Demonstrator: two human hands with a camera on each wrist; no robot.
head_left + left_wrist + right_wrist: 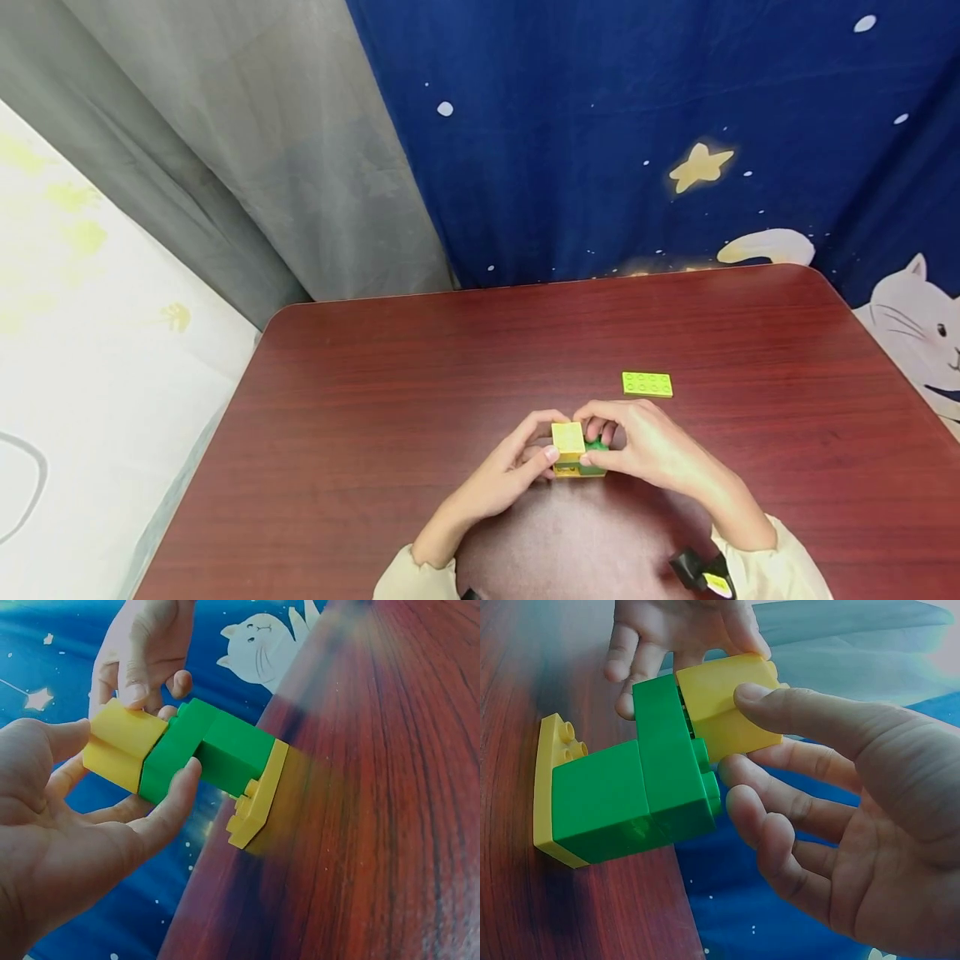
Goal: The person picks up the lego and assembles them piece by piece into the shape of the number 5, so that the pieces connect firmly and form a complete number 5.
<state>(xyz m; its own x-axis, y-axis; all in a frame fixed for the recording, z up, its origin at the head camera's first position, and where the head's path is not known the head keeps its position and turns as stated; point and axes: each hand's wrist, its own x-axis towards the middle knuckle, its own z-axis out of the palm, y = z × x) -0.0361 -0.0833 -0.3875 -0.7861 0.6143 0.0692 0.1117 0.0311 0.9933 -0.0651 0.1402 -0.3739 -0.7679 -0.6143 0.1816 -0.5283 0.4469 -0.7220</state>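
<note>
Both hands hold a small stack of toy building bricks at the table. On top is a yellow brick (724,705), over an upper green brick (671,765) that juts out to one side. Under that come a lower green brick (600,799) and a thin yellow plate (262,802) with bare studs, resting on the wood. My left hand (502,475) pinches the yellow brick between thumb and fingers, one fingertip at the green bricks. From the other side my right hand (656,446) grips the same yellow brick, thumb on its face and fingers behind.
A lime-green studded plate (647,384) lies on the dark red wooden table (375,433), just beyond the right hand. Behind the table's far edge hang a grey curtain (300,150) and a blue starry curtain (562,150).
</note>
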